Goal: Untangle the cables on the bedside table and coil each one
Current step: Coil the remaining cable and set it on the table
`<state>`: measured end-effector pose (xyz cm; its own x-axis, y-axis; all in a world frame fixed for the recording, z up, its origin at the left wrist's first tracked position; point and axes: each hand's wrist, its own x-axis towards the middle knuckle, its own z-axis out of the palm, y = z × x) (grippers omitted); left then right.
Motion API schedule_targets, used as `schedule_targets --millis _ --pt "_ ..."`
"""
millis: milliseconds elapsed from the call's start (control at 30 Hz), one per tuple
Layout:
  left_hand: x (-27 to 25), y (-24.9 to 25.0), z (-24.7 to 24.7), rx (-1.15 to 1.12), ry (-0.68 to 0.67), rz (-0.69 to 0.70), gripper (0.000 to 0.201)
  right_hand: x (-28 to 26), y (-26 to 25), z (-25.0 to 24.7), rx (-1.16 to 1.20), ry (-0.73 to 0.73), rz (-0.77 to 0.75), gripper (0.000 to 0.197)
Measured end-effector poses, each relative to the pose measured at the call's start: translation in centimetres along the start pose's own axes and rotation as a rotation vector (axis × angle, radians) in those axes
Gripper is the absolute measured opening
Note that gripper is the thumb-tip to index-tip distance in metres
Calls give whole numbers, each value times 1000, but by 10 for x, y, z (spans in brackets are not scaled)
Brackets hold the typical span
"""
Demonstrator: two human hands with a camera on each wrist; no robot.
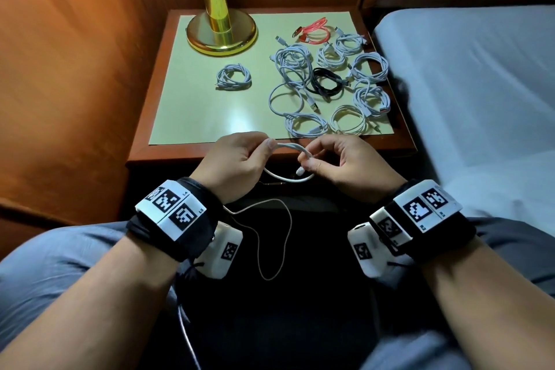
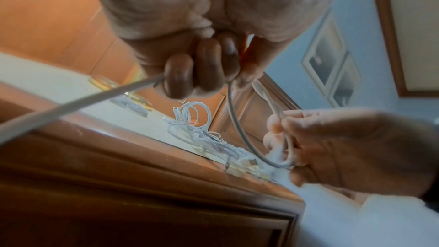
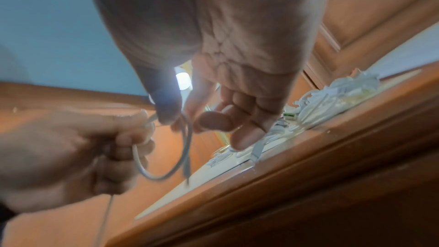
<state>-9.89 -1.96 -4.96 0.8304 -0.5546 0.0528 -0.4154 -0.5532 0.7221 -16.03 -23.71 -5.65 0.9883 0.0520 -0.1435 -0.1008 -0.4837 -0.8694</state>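
Now left hand (image 1: 237, 159) & right hand (image 1: 339, 165) both pinch thin white cable (image 1: 288, 148); dangling tail may kink the coil.

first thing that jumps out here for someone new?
Both hands at the near edge of the bedside table: left hand and right hand each pinch one white cable, forming its first loop while the rest trails into the lap. Beyond them, a cluster of white coils with a black cable and a red cable; brass lamp base far left.
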Motion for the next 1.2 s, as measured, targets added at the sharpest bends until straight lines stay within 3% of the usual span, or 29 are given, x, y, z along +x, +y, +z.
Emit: schedule_targets --millis 100,233,333,400,467,633,767,833,1000,1100,1200 --pt "-1 -3 1 79 -16 95 37 -1 -4 0 137 -115 90 8" --pt "-1 -3 -1 95 -41 183 35 -3 -14 2 494 -311 256 14" --pt "-1 -3 -2 70 -28 209 35 -4 -16 0 537 -361 290 29" --pt "0 -3 -3 26 -10 187 29 -5 -16 -3 626 -368 265 27" --pt "1 -4 -7 -43 23 138 21 -5 -15 -9 740 -314 235 22" --pt "13 -29 -23 -170 217 -28 5 -6 -18 -34 983 32 192 21" --pt "18 -32 -19 -50 343 -37 3 -11 -19 -33 1000 39 89 19" --pt "15 -26 -7 55 303 28 9 -12 -17 -25 911 25 37 17" --pt "1 -13 19 87 154 296 23 -11 -10 -11 296 109 -114 15" --pt "1 -5 21 8 140 309 18 -11 -6 -7 67 168 -174 13" --pt "0 1 20 -100 157 269 19 -11 -6 -3 -129 105 -169 13"
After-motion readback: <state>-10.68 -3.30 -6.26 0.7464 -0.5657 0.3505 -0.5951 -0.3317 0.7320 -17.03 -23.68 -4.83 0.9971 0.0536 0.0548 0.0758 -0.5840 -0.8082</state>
